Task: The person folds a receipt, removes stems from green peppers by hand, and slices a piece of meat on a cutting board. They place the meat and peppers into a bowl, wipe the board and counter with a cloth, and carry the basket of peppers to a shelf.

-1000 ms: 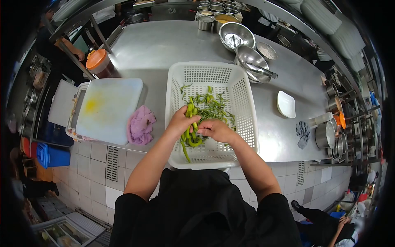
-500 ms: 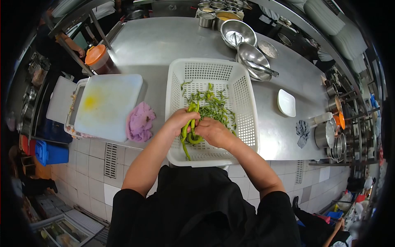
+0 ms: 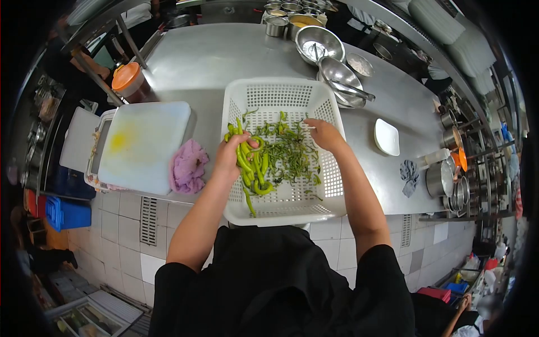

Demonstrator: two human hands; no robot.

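Far left on the steel counter [image 3: 202, 62]: white cutting board [image 3: 145, 143], purple cloth [image 3: 188, 167] just beside it. Next, left hand [image 3: 233, 154], closed around a bunch of green peppers [image 3: 251, 165] inside the white basket [image 3: 269, 90], by its left wall. Centre: green trimmings [image 3: 292, 154]. Right hand [image 3: 324, 135], joined to the left 0.5 s ago, now apart over the basket's far right; impossible to tell whether pinching anything.

Head-worn camera looks steeply down, close over the steel counter [image 3: 213, 62].
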